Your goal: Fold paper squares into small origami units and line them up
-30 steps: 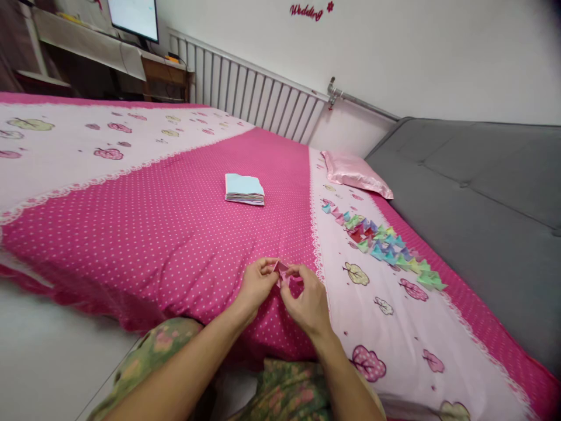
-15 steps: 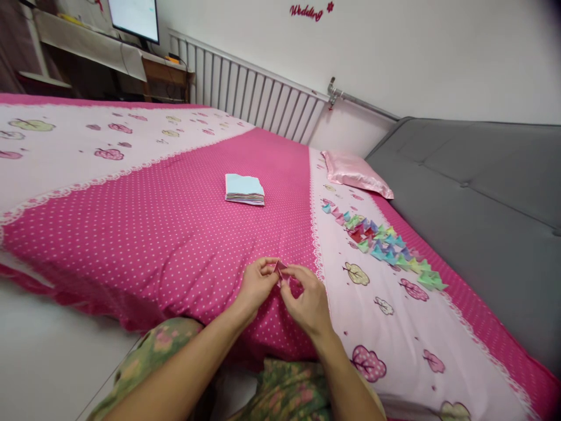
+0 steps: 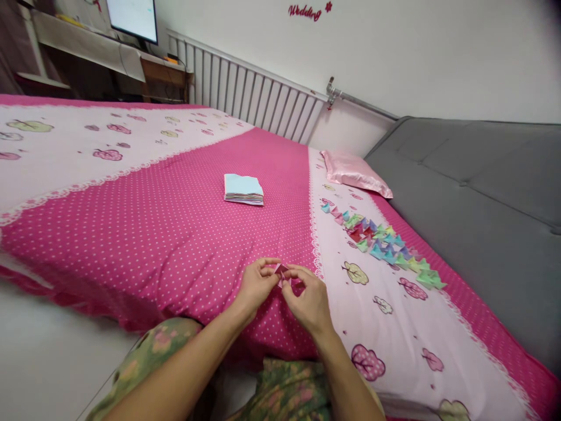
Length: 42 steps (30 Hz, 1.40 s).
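Observation:
Between my two hands is a small folded piece of pink paper (image 3: pixel 281 269), held just above the bed's near edge. My left hand (image 3: pixel 257 285) pinches its left side between thumb and fingers. From the other side my right hand (image 3: pixel 307 297) grips it, thumb and fingertips pressed on the paper. The fingers cover part of the folds. Farther back on the bed lies a stack of square paper sheets (image 3: pixel 243 189), light blue on top. To the right, several small folded paper boats (image 3: pixel 385 242) in many colours sit in rows.
The bed has a pink dotted cover (image 3: pixel 175 204) with pale printed bands. A pink pillow (image 3: pixel 355 173) lies near the grey padded headboard (image 3: pixel 473 193). Behind are a white radiator (image 3: pixel 249 88) and, at upper left, a desk with a monitor (image 3: pixel 132 20).
Both hands stay almost in place on the pink paper. Its upper part has shifted slightly and shows more of a flat face between the fingers.

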Each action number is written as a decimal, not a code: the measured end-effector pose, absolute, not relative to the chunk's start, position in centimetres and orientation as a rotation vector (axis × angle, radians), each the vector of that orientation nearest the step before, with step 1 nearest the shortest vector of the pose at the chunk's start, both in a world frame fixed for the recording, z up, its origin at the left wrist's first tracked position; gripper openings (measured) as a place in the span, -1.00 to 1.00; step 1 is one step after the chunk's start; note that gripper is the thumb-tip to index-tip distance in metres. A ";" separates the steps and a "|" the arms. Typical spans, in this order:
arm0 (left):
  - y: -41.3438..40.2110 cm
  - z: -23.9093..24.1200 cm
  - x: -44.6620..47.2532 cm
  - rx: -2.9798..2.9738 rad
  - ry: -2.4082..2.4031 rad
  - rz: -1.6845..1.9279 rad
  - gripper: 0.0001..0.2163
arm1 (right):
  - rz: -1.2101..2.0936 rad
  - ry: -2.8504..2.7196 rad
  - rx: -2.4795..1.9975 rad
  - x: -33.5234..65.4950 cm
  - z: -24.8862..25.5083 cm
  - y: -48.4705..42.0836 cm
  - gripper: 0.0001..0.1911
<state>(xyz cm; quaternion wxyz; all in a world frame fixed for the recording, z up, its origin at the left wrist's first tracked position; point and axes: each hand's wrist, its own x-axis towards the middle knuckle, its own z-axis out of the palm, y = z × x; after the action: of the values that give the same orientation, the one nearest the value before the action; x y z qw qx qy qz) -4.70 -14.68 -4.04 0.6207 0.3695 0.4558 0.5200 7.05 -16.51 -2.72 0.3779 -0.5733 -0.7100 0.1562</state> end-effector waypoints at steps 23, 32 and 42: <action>-14.3 -4.7 -4.9 0.774 1.006 1.194 -0.83 | 0.497 -1.695 -1.394 6.6 -2.3 -16.9 -0.78; -14.4 -4.6 -5.1 0.790 1.018 1.169 -0.80 | 0.653 -1.492 -1.376 7.1 -2.4 -16.8 -0.76; -14.3 -4.5 -5.3 0.721 1.032 1.151 -0.85 | 0.741 -1.403 -1.383 7.6 -3.3 -16.2 -0.79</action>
<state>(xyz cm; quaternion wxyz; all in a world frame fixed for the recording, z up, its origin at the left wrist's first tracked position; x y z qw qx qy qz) -5.29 -14.33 -4.51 0.6577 0.3183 0.4556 0.5084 7.55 -16.25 -3.26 0.4955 -0.5707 -0.5791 0.3057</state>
